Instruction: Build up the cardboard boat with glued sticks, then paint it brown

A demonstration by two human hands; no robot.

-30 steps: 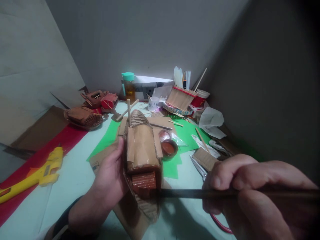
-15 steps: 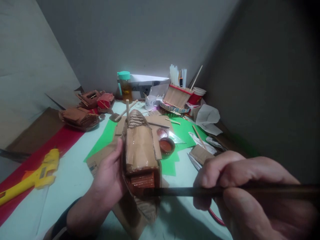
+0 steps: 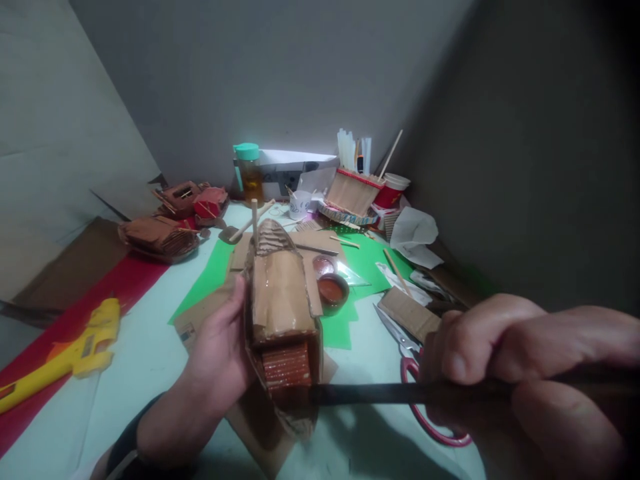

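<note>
A cardboard model boat (image 3: 283, 293) with a curved brown cover is gripped along its left side by my left hand (image 3: 217, 353). Its ribbed panel (image 3: 286, 363) near the lower end looks wet and reddish brown. My right hand (image 3: 515, 367) is closed around a dark, thin brush (image 3: 370, 394), whose tip reaches into the boat just below the ribbed panel. Behind the boat's right edge sits a small round dish of red-brown paint (image 3: 333, 291), beside its reddish lid (image 3: 324, 267).
Red-handled scissors (image 3: 435, 427) lie partly under my right hand, near a cardboard piece (image 3: 409, 313). A yellow glue gun (image 3: 95, 340) is at the left. Brown models (image 3: 160, 235), a green-lidded bottle (image 3: 250, 175) and a stick-sided holder (image 3: 353, 191) stand further back.
My right hand has moved right and slightly down with the brush, uncovering more of the scissors. The brush tip has shifted lower inside the boat. My left hand holds nearly still.
</note>
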